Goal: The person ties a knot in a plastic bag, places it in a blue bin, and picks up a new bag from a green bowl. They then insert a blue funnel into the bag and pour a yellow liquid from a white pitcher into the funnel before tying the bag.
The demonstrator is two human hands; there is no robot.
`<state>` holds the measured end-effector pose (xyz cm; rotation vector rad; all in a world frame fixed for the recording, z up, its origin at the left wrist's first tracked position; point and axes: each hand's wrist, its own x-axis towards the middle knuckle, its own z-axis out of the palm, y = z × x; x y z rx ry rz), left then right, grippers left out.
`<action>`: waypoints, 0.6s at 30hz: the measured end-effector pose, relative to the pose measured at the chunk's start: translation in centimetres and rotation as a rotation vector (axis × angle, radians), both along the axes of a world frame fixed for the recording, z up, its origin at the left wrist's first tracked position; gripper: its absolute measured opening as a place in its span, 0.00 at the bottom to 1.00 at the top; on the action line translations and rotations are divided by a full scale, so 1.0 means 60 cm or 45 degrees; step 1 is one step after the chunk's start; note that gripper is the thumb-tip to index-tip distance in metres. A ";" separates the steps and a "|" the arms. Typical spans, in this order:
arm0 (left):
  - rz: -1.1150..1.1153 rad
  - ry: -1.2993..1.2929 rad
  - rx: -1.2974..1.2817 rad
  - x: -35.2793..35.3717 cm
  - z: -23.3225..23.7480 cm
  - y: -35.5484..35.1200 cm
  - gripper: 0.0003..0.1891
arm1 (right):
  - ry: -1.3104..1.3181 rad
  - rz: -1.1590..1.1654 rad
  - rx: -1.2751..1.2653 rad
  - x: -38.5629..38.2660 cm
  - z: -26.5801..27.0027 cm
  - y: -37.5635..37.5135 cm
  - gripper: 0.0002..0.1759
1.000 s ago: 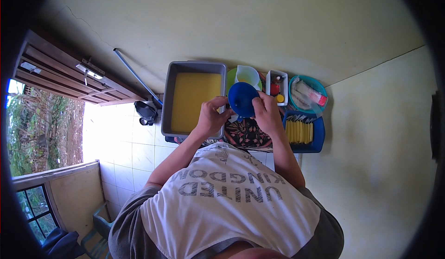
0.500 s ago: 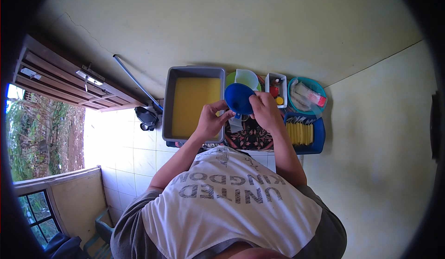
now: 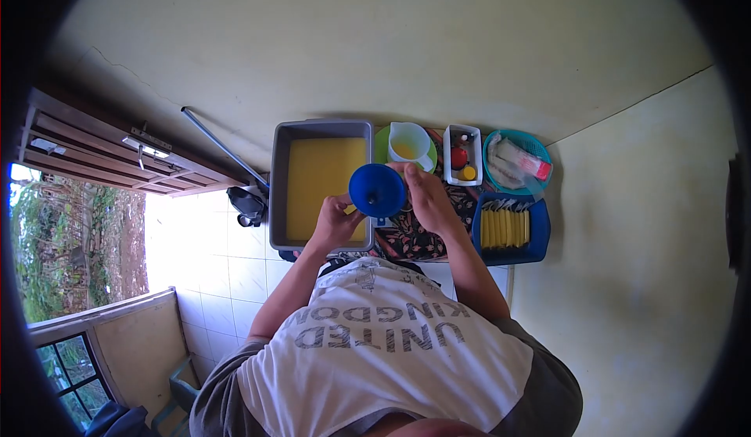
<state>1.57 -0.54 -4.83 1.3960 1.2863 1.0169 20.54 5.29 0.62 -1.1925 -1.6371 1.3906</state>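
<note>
A blue funnel (image 3: pixel 377 189) faces up toward me, its dark spout hole showing at the centre. My right hand (image 3: pixel 425 200) grips the funnel at its right rim. On the other side, my left hand (image 3: pixel 336 224) is closed at the lower left of the funnel, its fingertips partly under the rim; what they pinch there is hidden. Left of the hands stands a grey tub (image 3: pixel 278 187) of yellow liquid (image 3: pixel 325 179). Behind the funnel is a white measuring jug (image 3: pixel 407 134) with some yellow liquid, beside a green plate or lid (image 3: pixel 382 143).
A white box (image 3: pixel 449 159) holds a red and a yellow item. Behind it sits a teal basket (image 3: pixel 493 141) with clear plastic packaging. A blue basket (image 3: pixel 536 251) holds several yellow-filled sleeves (image 3: pixel 503 228). Patterned cloth (image 3: pixel 415 241) covers the table. A wall stands close behind.
The funnel and both hands have moved left and slightly toward me. Its mouth has turned from tilted to facing up at me, and the jug is now less covered.
</note>
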 end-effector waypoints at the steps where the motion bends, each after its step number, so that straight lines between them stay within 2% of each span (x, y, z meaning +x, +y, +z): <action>1: -0.002 0.002 0.001 -0.004 -0.003 -0.001 0.04 | 0.002 -0.002 0.001 0.010 -0.021 0.013 0.26; 3: 0.110 0.043 -0.052 -0.011 -0.009 -0.004 0.05 | -0.136 -0.311 0.075 0.046 -0.115 0.061 0.31; 5: 0.150 0.046 -0.033 -0.018 -0.017 -0.008 0.05 | -0.279 -0.526 0.319 0.069 -0.204 0.102 0.31; 6: 0.191 0.049 -0.010 -0.021 -0.021 -0.010 0.05 | -0.277 -0.526 0.315 0.082 -0.252 0.121 0.31; 8: 0.225 0.060 -0.003 -0.027 -0.032 -0.011 0.04 | -0.553 -0.536 0.485 0.102 -0.345 0.151 0.32; 10: 0.260 0.068 0.008 -0.028 -0.032 -0.011 0.04 | -0.624 -0.572 0.506 0.108 -0.427 0.164 0.32; 12: 0.332 0.057 -0.002 -0.027 -0.026 -0.010 0.04 | -0.697 -0.604 0.529 0.112 -0.434 0.172 0.32; 14: 0.359 0.047 0.006 -0.031 -0.035 -0.009 0.04 | -0.726 -0.255 0.051 0.116 -0.403 0.166 0.37; 15: 0.381 0.034 0.013 -0.032 -0.036 -0.008 0.04 | -0.726 -0.250 0.051 0.114 -0.412 0.161 0.37; 17: 0.392 0.028 0.046 -0.033 -0.033 -0.007 0.04 | -0.411 -0.293 -0.227 0.109 -0.427 0.154 0.39; 18: 0.398 0.023 0.083 -0.034 -0.031 -0.005 0.05 | -0.413 -0.289 -0.224 0.106 -0.426 0.153 0.39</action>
